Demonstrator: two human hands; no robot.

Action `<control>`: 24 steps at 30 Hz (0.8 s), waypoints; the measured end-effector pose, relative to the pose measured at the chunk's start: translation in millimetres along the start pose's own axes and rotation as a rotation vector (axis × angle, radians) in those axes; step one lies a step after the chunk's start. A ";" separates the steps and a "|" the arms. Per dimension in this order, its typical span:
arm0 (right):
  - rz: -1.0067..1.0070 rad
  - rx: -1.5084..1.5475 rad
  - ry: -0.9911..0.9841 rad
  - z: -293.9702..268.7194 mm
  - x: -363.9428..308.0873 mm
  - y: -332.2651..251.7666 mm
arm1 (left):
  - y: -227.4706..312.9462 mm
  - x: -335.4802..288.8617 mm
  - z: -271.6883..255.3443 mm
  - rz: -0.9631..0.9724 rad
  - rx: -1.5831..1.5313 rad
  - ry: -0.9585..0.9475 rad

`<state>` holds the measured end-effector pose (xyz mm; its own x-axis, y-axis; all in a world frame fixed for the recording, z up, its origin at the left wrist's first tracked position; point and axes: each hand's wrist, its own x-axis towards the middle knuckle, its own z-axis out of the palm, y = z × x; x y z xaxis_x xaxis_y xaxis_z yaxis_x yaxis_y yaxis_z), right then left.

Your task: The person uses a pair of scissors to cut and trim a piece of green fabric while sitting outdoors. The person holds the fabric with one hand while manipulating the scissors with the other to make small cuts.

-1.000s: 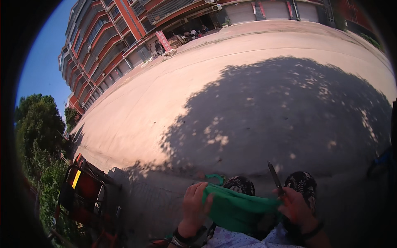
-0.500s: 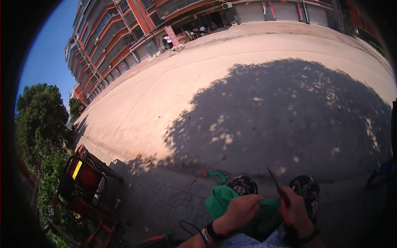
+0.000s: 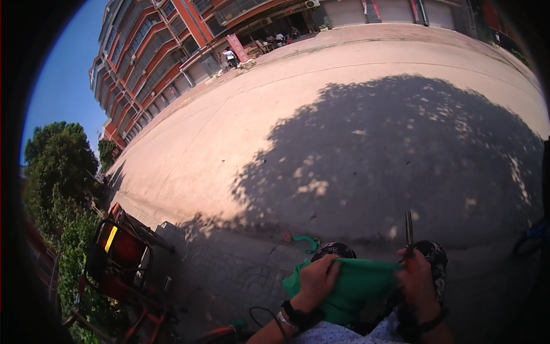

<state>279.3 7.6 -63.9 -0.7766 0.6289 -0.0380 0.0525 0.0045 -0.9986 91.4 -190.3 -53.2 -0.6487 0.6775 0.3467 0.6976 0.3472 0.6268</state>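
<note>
A piece of green cloth is stretched over my lap between both hands. My left hand is closed on its left part, and some of the cloth bunches out past my fingers. With my right hand I hold scissors, blades pointing up and away, their reddish handles mostly inside my palm. The fingers of that same hand are at the cloth's right edge and seem to pinch it. On the ground just beyond my left knee lies a curled green strip.
At the left stands a red and black folded metal frame beside green bushes. A dark cord loops by my left forearm. Ahead, a paved road with a tree's shadow runs to a red building, people sitting before it.
My right hand has moved up and right, the scissors turning from left-leaning to nearly upright. My left hand has shifted slightly left, and the cloth now spreads out taut between them.
</note>
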 end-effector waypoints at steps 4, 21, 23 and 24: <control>0.145 0.148 0.021 2.6 -0.3 -16.6 | -7.4 -2.4 3.3 -0.106 -0.107 0.037; 0.055 0.037 0.126 7.3 7.4 5.4 | -9.0 -4.4 5.7 0.029 0.034 0.250; 0.049 0.036 0.132 5.5 8.2 2.4 | -3.7 -7.0 -4.5 0.025 0.107 0.158; 0.085 0.109 0.127 3.5 6.9 -4.9 | 1.3 -9.0 -9.2 0.020 0.181 0.067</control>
<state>271.4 9.2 -59.3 -0.6863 0.7166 -0.1245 0.0406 -0.1331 -0.9903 95.3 -201.9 -49.2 -0.6489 0.6428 0.4072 0.7498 0.4490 0.4860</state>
